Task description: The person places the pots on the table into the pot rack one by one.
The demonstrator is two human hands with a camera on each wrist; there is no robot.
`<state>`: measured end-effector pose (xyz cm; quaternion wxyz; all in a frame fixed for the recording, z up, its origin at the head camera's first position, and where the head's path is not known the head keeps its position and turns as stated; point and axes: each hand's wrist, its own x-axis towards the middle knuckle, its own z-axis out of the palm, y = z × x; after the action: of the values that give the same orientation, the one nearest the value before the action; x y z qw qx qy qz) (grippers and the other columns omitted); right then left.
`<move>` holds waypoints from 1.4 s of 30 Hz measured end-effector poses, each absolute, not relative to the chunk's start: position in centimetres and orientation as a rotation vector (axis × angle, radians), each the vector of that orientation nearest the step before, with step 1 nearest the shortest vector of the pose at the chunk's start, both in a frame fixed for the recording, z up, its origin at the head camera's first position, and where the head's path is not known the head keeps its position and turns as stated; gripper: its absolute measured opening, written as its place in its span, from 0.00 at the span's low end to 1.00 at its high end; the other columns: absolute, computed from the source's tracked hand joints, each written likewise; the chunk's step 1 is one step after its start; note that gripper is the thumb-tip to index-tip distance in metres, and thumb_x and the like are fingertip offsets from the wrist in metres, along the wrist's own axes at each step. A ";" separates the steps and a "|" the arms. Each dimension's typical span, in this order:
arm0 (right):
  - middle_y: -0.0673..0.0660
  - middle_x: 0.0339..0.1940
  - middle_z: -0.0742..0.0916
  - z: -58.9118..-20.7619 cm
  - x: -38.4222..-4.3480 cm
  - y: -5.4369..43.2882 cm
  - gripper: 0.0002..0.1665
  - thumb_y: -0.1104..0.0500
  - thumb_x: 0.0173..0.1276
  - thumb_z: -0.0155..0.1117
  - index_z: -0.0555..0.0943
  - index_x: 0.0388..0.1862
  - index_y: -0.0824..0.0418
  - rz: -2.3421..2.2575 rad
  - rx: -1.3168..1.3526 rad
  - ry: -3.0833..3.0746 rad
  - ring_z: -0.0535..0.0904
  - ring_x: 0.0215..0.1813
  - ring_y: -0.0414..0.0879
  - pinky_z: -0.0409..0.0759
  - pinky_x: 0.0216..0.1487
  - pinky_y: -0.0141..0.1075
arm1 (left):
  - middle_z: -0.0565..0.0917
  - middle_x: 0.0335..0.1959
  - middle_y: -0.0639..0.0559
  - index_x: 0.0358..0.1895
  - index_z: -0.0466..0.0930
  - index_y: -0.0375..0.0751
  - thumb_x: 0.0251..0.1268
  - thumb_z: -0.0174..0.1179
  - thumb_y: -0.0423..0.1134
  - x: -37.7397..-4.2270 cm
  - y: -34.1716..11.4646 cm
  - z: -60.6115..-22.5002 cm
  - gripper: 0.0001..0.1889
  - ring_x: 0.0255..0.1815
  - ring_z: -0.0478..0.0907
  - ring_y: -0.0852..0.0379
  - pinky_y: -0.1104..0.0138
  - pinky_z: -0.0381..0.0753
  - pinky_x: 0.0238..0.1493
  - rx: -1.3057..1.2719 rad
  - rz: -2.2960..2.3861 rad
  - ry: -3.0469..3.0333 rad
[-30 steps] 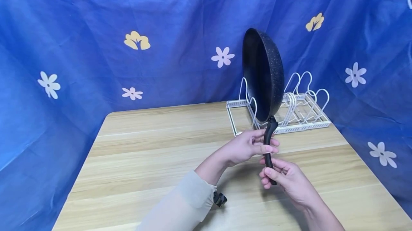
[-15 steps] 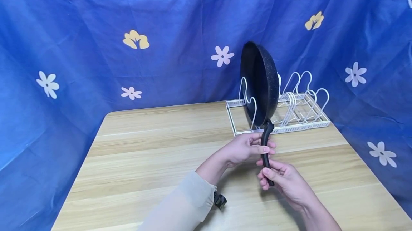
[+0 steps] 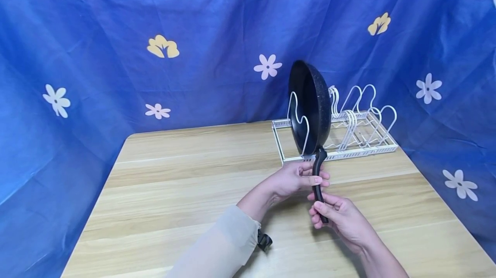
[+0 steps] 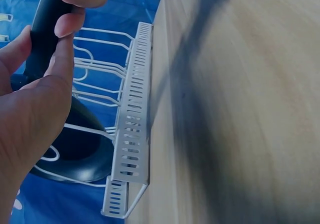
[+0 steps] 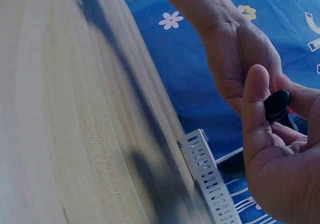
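Note:
A black frying pan (image 3: 310, 106) with a speckled outer side stands on edge in the left part of a white wire pan rack (image 3: 360, 154), behind a wavy wire divider. Its black handle (image 3: 317, 174) points toward me. My left hand (image 3: 288, 180) pinches the handle near its middle, thumb on the near side. Lower down, my right hand (image 3: 342, 217) grips the handle's end between thumb and fingers. In the left wrist view the pan (image 4: 85, 149) sits among the rack's wires. The handle's tip (image 5: 276, 105) pokes out of my right hand in the right wrist view.
The rack's other wire dividers (image 3: 381, 127) rise to the right of the pan. A wooden table (image 3: 186, 183) lies under everything. A blue patterned cloth (image 3: 209, 54) hangs close behind the rack and along the sides.
The pan has come down and slightly left, sinking lower between the rack's dividers. Both hands have shifted a little left with the handle, keeping their hold.

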<state>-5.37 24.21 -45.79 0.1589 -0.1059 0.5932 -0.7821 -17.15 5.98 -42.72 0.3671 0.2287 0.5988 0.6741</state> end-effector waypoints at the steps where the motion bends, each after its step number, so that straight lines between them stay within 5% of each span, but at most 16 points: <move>1: 0.45 0.40 0.91 -45.8 -5.4 24.2 0.14 0.65 0.87 0.53 0.82 0.62 0.58 -2.235 -0.297 1.696 0.88 0.38 0.36 0.90 0.43 0.29 | 0.80 0.71 0.26 0.66 0.78 0.30 0.80 0.62 0.31 -17.2 6.0 -42.8 0.17 0.64 0.89 0.45 0.63 0.83 0.73 0.582 1.733 1.530; 19: 0.45 0.39 0.90 -46.4 -5.5 24.3 0.13 0.65 0.87 0.54 0.82 0.61 0.58 -2.228 -0.246 1.670 0.88 0.37 0.36 0.90 0.43 0.29 | 0.76 0.76 0.26 0.72 0.71 0.28 0.83 0.57 0.29 -17.4 6.2 -43.9 0.20 0.73 0.82 0.39 0.58 0.82 0.76 0.528 1.712 1.441; 32: 0.47 0.39 0.91 -46.0 -5.8 24.5 0.20 0.64 0.83 0.61 0.76 0.66 0.75 -2.146 -0.139 1.749 0.89 0.39 0.37 0.92 0.46 0.31 | 0.76 0.76 0.28 0.77 0.65 0.25 0.84 0.56 0.30 -17.3 6.6 -44.0 0.25 0.76 0.79 0.37 0.56 0.79 0.79 0.499 1.709 1.456; 42: 0.48 0.41 0.91 -45.9 -6.1 25.1 0.18 0.61 0.86 0.57 0.79 0.64 0.73 -2.111 -0.136 1.809 0.90 0.43 0.39 0.92 0.50 0.34 | 0.77 0.76 0.29 0.76 0.65 0.26 0.83 0.57 0.30 -17.3 6.9 -44.0 0.25 0.76 0.78 0.35 0.55 0.78 0.79 0.490 1.713 1.470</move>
<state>-6.09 25.10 -45.94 0.1784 -0.0482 0.6395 -0.7463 -17.27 6.88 -44.01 0.4041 0.1940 0.5822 0.6783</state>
